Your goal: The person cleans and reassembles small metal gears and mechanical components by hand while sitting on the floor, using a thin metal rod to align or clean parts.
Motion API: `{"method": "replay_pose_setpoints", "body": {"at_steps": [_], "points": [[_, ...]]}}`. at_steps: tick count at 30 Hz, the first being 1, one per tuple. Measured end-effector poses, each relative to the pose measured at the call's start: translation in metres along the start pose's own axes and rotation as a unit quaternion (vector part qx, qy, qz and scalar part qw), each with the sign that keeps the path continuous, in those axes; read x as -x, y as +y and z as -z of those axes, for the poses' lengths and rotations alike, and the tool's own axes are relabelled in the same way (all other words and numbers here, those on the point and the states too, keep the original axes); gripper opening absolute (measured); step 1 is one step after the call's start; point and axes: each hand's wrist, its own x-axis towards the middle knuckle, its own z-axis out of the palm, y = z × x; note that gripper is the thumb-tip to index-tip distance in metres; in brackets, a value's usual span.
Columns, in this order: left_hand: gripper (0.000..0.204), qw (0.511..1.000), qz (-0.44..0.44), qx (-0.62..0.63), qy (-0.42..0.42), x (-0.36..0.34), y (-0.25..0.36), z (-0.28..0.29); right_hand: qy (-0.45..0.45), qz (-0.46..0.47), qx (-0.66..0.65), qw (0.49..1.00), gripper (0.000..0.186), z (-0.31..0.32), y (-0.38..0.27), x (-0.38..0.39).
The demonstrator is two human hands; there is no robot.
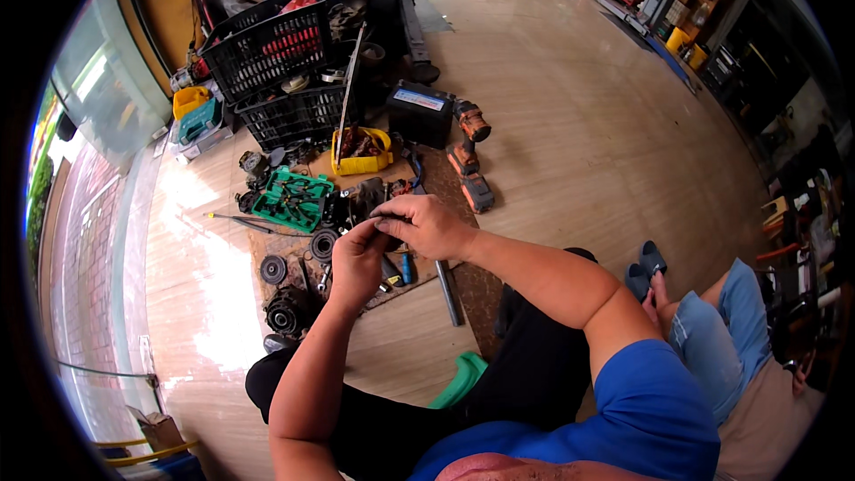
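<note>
Both my hands meet in front of me above a dirty brown mat (476,281). My left hand (358,258) and my right hand (430,225) pinch a small dark piece (389,216) between their fingertips; its kind is mostly hidden. Beyond them lies an open green tool case (294,199) with dark tools in it. Left of my left hand are a round black pulley (273,269), a dark ring-shaped part (323,245) and a larger dark machine part (289,310). A blue-handled tool (407,269) and a metal tube (448,294) lie below my right hand.
An orange and black cordless drill (470,160) stands by a black car battery (419,114). Black crates (267,49) are stacked behind a yellow tray (385,158). A green stool (460,380) is near my legs. Another person (721,330) sits at the right.
</note>
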Motion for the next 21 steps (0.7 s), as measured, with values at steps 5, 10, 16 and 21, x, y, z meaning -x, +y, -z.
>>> {"method": "replay_pose_setpoints", "body": {"at_steps": [5,10,16,21], "points": [[0.016,0.998,0.019,0.066,-0.014,0.001,0.002,0.004,-0.051,-0.097,-0.107,0.988,0.023,0.003,-0.008,-0.001],[0.014,0.999,0.025,0.027,-0.022,0.000,0.000,0.008,-0.052,-0.128,-0.147,0.980,0.023,0.001,-0.007,0.001],[0.013,0.999,0.031,0.019,-0.024,0.002,0.002,0.010,-0.041,-0.118,-0.133,0.983,0.021,-0.004,-0.006,0.002],[0.016,0.996,0.058,0.060,-0.041,0.003,0.013,0.006,-0.033,-0.132,-0.157,0.978,0.019,-0.006,-0.006,0.002]]}}
